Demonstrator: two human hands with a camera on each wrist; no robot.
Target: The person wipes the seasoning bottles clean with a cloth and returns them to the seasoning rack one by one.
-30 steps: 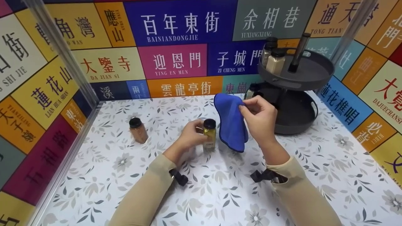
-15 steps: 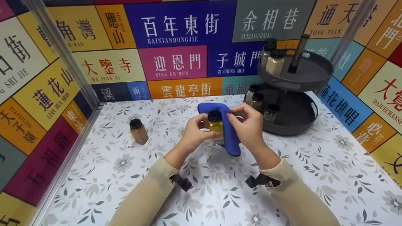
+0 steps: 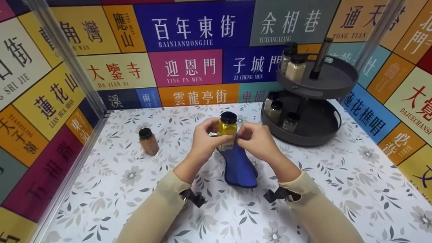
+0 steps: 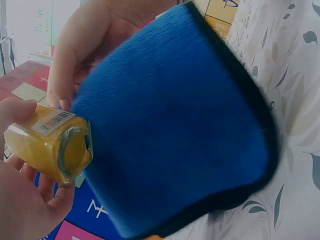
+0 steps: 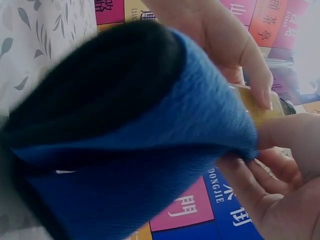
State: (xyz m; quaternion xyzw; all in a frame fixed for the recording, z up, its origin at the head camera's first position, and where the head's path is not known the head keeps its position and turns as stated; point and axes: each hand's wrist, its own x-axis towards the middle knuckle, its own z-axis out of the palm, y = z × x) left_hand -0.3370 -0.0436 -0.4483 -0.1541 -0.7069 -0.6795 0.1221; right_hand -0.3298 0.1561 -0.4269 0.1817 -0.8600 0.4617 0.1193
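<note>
Above the flowered tabletop (image 3: 101,175), the left hand (image 3: 205,140) grips 1 nearly upright bottle (image 3: 227,129), while the right hand (image 3: 257,140), just beside it, pinches the hanging blue cloth (image 3: 239,168).

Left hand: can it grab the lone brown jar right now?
Probably not yet: the left hand is gripping the yellow jar, so it would likely need freeing first. The way looks free, though: nothing visible stands between it and the brown jar.
</note>
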